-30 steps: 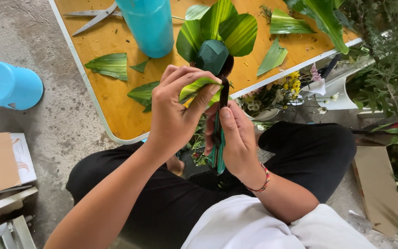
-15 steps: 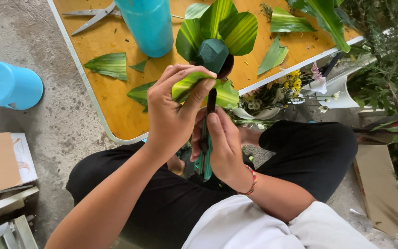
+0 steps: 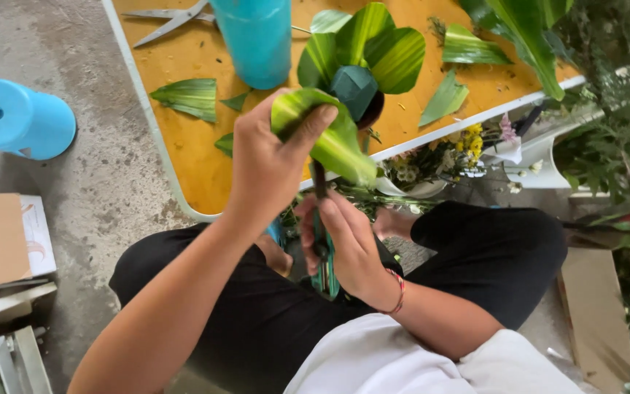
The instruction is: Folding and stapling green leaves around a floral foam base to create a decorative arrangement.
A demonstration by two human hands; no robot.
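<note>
Grip: left hand (image 3: 267, 164) pinches the folded leaf (image 3: 326, 135); right hand (image 3: 344, 244) clasps the dark stem (image 3: 320, 186).
Place: over the lap, beside the orange table (image 3: 184, 146).
Handling: light, pliant, probably creases easily; best held at the fold.

Your arms, bare to the elbow and beyond

You wear black trousers (image 3: 475, 255) that fill the lower middle of the frame, and a white top (image 3: 417, 365) shows at the bottom edge. Both forearms are uncovered, without sleeves in view. Your right hand (image 3: 351, 248) has a thin red-and-dark bracelet (image 3: 399, 288) at the wrist; your left hand (image 3: 271, 160) wears nothing.
</note>
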